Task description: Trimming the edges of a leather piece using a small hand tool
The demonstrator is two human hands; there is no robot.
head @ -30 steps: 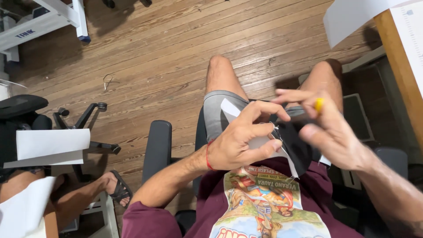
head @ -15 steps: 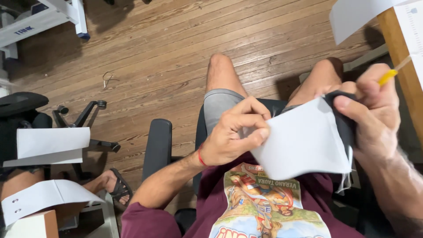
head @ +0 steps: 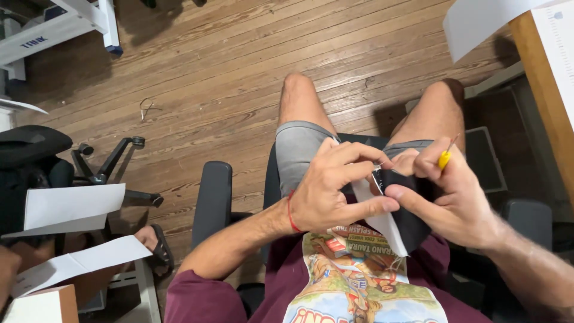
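Note:
I sit in an office chair and look down at my lap. My left hand [head: 338, 188] pinches the edge of a piece of fabric [head: 394, 224], white on one side and black on the other, held over my maroon printed shirt. My right hand [head: 445, 197] grips the same fabric from the right, thumb pressed on the black part. A small yellow-handled tool [head: 445, 157] with a thin metal tip sticks up between my right fingers. The two hands nearly touch above my thighs.
The chair's left armrest [head: 212, 200] is beside my left forearm. A wooden table [head: 547, 90] with white paper stands at the right. Another person sits at the lower left, holding white sheets [head: 72, 206], next to a black chair base [head: 113, 158]. A white frame [head: 54, 30] stands at the top left.
The fabric was spread wide and white half a second ago; now it is gathered small between both hands. My right hand has come down and left toward my left hand.

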